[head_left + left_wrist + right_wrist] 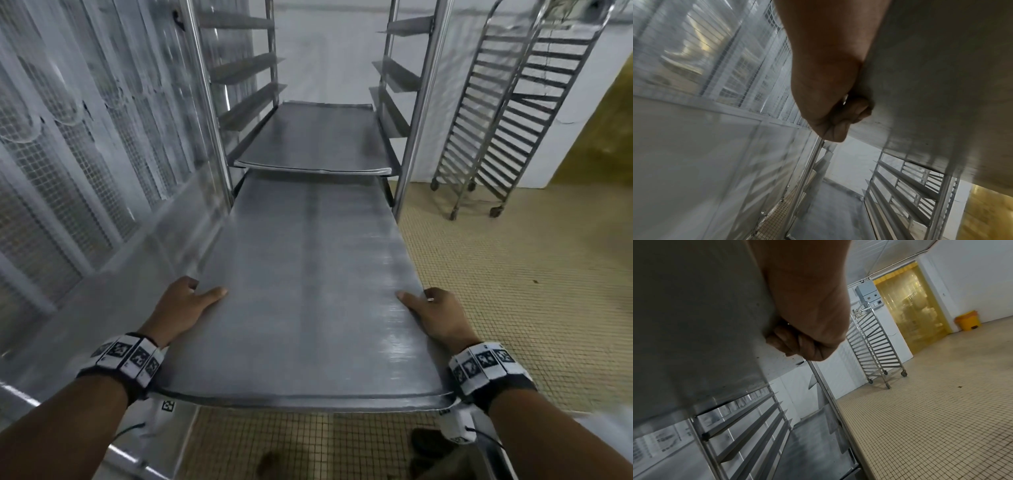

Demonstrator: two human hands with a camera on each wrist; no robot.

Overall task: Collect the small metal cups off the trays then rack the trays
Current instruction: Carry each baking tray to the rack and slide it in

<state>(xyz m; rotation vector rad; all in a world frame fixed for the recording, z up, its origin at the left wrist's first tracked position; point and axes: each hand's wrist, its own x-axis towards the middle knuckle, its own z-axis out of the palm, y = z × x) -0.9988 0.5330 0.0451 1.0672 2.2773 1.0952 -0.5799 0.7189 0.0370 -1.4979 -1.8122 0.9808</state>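
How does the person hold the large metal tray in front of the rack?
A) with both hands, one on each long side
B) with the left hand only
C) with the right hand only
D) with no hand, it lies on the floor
A: the left hand and the right hand each grip a side edge of the tray, thumbs on top.

Left hand (826, 78): seen from below, gripping the edge of the tray, fingers (857, 110) curled beneath it
Tray (931, 81): dull grey metal underside, filling the upper right of the view
Rack (906, 186): angled metal runners in a row, below the tray's far end
Rack post (807, 172): slim upright just past the knuckles
Wall panel (694, 154): pale, smooth, blurred, at left
Mesh screens (748, 68): white grid panels above the wall panel
Floor (772, 222): small square tiles, a narrow strip visible
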